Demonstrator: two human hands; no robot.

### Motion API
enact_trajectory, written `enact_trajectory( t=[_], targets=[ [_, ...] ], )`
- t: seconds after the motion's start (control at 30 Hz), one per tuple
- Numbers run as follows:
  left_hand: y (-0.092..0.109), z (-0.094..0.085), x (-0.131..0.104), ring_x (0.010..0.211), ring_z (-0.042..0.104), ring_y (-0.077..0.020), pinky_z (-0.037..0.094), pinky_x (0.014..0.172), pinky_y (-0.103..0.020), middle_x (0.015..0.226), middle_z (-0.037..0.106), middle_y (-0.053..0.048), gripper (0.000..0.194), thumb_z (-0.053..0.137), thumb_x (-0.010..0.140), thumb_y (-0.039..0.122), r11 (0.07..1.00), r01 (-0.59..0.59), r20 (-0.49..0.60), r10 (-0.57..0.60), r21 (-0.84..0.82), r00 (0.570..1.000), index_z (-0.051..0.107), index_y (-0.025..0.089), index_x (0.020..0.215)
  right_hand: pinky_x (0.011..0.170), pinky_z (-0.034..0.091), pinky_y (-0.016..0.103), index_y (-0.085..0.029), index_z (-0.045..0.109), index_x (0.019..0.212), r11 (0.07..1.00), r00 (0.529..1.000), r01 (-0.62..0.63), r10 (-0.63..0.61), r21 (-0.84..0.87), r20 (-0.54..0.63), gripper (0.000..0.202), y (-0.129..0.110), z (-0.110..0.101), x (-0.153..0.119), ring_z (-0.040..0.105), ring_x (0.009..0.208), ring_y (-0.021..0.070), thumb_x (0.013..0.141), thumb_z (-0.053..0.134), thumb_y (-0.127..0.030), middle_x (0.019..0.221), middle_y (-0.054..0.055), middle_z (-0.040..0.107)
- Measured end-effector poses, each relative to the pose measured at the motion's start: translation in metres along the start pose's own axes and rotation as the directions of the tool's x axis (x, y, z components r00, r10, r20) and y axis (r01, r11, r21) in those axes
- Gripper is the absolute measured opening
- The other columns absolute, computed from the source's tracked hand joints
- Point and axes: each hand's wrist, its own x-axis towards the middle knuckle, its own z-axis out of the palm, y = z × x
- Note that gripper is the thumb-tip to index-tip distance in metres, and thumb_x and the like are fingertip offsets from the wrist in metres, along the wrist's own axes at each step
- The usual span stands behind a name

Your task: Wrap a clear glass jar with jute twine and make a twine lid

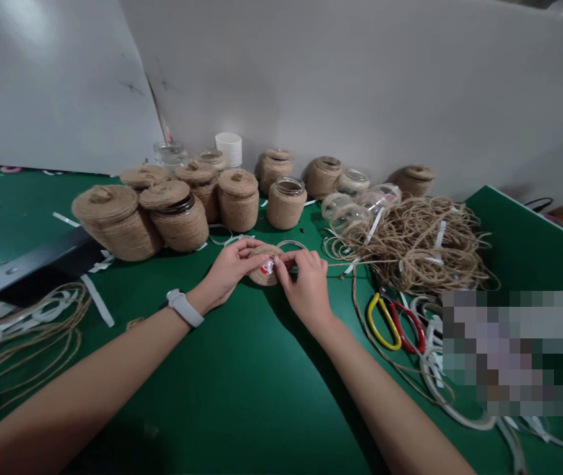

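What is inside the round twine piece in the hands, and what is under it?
Inside the round twine piece, a shiny red and white patch shows beside the right hand. What is under the piece is covered, so I cannot tell.

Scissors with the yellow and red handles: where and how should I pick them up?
Probably by the yellow handle and red handle, with your right hand, coming from above on your side. Both loops face you, while the dark metal end points away, against the twine pile. White strips crowd the red side.
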Motion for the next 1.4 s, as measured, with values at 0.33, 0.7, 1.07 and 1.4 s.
enact_trajectory(
  t=[0.33, 0.7, 1.07, 1.4],
  targets=[
    [-0.001, 0.002, 0.0, 0.07, 0.068, -0.016, 0.05, 0.065, -0.027, 0.081, 0.073, -0.004, 0.042, 0.081, 0.068, 0.029, 0.995, 0.056, 0.039, -0.059, 0.08, 0.997, 0.049, 0.018, 0.093, 0.074, 0.035, 0.034, -0.02, 0.061, 0.084, 0.999, 0.999, 0.007, -0.009, 0.031, 0.049, 0.017, 0.004, 0.0, 0.0, 0.056, 0.083, 0.0212, 0.095, 0.052, -0.031, 0.082, 0.003, 0.065],
    [0.003, 0.003, -0.001, 0.079, 0.068, -0.0154, 0.052, 0.073, -0.026, 0.092, 0.073, -0.008, 0.044, 0.079, 0.069, 0.023, 0.999, 0.027, -0.059, -0.026, 0.018, 0.998, 0.059, 0.013, 0.106, 0.077, 0.043, 0.038, -0.021, 0.059, 0.084, 0.998, 0.997, -0.047, 0.044, 0.044, 0.064, 0.014, 0.003, 0.0, 0.0, 0.056, 0.084, 0.0232, 0.093, 0.054, -0.03, 0.084, 0.006, 0.065],
    [0.002, 0.004, -0.005, 0.083, 0.068, -0.0147, 0.052, 0.078, -0.028, 0.09, 0.072, -0.004, 0.031, 0.077, 0.074, 0.027, 0.991, 0.131, 0.174, -0.127, -0.011, 0.976, 0.063, 0.016, 0.098, 0.078, 0.051, 0.035, -0.023, 0.051, 0.088, 0.962, 0.999, 0.053, -0.053, 0.266, -0.008, 0.006, 0.008, -0.004, 0.005, 0.06, 0.091, 0.0199, 0.093, 0.048, -0.02, 0.092, 0.006, 0.063],
    [0.002, 0.007, -0.007, 0.091, 0.069, -0.0198, 0.057, 0.082, -0.034, 0.102, 0.073, -0.008, 0.034, 0.078, 0.073, 0.032, 0.993, 0.103, 0.152, -0.111, 0.058, 0.982, 0.07, 0.017, 0.103, 0.085, 0.047, 0.04, -0.022, 0.059, 0.09, 0.99, 0.994, 0.109, -0.107, 0.087, -0.033, 0.01, 0.01, -0.015, 0.008, 0.058, 0.102, 0.0237, 0.094, 0.05, -0.025, 0.103, 0.01, 0.063]
  ],
)
